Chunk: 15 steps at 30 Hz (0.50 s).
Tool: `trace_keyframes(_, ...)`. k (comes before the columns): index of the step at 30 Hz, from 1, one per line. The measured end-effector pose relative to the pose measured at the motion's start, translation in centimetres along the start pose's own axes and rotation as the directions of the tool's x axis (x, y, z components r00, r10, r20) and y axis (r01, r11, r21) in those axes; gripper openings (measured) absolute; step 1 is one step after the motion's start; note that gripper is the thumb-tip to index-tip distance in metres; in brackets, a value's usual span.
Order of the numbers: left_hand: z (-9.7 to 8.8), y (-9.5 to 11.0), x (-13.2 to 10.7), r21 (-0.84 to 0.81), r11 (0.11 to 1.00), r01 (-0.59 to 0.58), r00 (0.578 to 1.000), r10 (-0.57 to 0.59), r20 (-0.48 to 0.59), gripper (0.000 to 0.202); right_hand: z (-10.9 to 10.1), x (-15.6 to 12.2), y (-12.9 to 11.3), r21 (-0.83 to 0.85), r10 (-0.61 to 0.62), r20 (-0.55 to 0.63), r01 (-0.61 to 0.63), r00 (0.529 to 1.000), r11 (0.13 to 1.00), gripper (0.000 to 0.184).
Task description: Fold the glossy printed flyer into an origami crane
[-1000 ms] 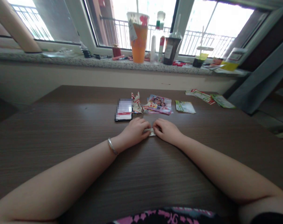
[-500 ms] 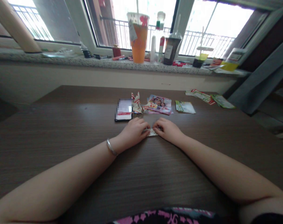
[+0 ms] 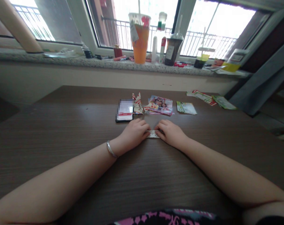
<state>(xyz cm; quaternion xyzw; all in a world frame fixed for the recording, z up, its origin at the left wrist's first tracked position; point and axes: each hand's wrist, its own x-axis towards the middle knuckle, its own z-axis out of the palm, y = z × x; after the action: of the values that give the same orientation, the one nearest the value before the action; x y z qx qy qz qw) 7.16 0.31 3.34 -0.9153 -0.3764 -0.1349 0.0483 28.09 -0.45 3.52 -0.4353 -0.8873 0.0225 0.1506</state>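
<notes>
A small, pale folded strip of paper (image 3: pixel 153 134) lies low on the brown table (image 3: pixel 142 181). My left hand (image 3: pixel 137 130), with a silver bangle at its wrist, is closed on the strip's left end. At the right end my right hand (image 3: pixel 169 132) grips it with curled fingers. The middle of the strip shows between the two hands, and its ends are hidden under the fingers. Just beyond my left hand lies a phone (image 3: pixel 124 111) with a lit, partly blurred screen. Beside it stands a folded paper figure (image 3: pixel 138 104), patterned red and cream.
Printed leaflets (image 3: pixel 161 105) lie past my hands, with a stack of green-and-white paper slips (image 3: pixel 186 108) to their right. More coloured strips (image 3: pixel 205 97) are at the far right. An orange drink cup (image 3: pixel 140 40) and a dark drink cup (image 3: pixel 173 50) stand on the windowsill (image 3: pixel 104 64).
My right hand has shifted slightly right, so the gap between the hands is wider and more of the paper strip shows. The view has moved a little.
</notes>
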Motion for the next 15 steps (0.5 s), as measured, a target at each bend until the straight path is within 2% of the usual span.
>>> trace_keyframes(6,0.1,-0.1,0.01,-0.02,1.0,-0.017,1.0,0.017,-0.001,0.011,-0.03,0.0,0.19,0.018,-0.011,0.014,0.011,1.0,1.0,0.015)
trace_keyframes(15,-0.26,0.07,-0.07,-0.03,0.999,-0.031,0.999,0.031,-0.015,0.01,0.19,-0.12,0.18,0.024,-0.027,-0.027,0.027,0.999,0.999,0.01)
